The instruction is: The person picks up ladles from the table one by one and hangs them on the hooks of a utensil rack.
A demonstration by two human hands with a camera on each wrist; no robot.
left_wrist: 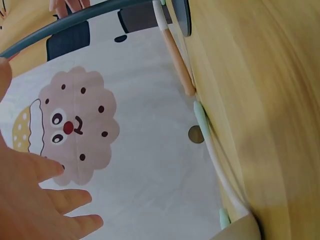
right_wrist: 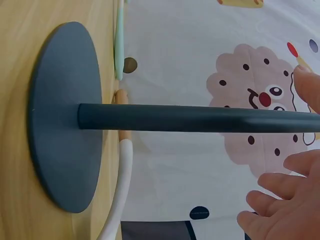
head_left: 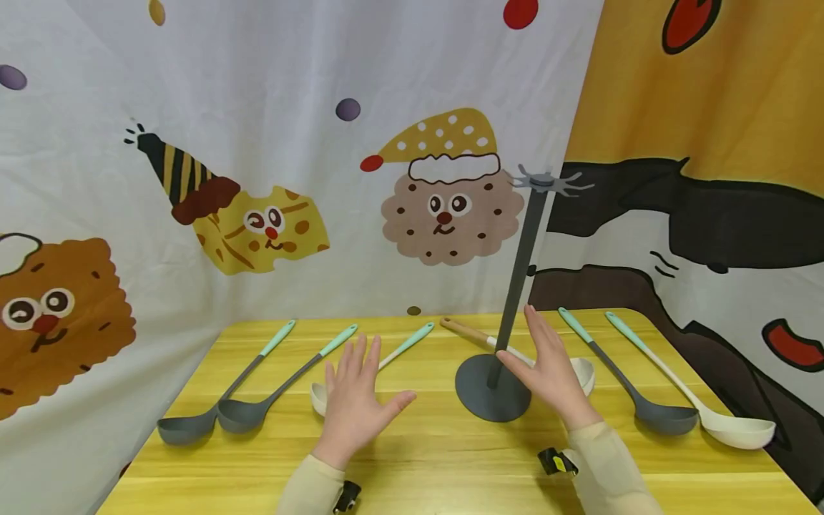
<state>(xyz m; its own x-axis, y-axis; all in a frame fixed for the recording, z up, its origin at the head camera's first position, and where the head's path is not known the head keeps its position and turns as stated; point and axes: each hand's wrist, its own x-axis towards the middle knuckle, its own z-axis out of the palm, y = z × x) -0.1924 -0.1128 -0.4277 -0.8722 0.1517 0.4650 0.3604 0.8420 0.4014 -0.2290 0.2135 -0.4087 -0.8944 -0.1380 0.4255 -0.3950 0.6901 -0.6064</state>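
Observation:
My left hand (head_left: 355, 415), fingers spread, hovers over the table in front of a white ladle with a mint handle (head_left: 407, 345), hiding part of its bowl and shaft. My right hand (head_left: 550, 375) is also spread, close to the right side of a dark grey stand's pole (head_left: 518, 279). In the right wrist view the pole passes between the thumb (right_wrist: 307, 85) and the fingers. The stand has a round base (head_left: 479, 390) and a top ring of hooks (head_left: 542, 180) with nothing hanging on it. Behind it lies a white ladle with a wood-coloured handle (head_left: 466, 330), partly covered.
On the left of the wooden table (head_left: 438, 465) lie two grey ladles with mint handles, one (head_left: 187, 429) beside the other (head_left: 243, 416). At right lie another grey ladle (head_left: 666, 418) and a white one (head_left: 737, 431). A cartoon-printed curtain (head_left: 283, 86) hangs behind.

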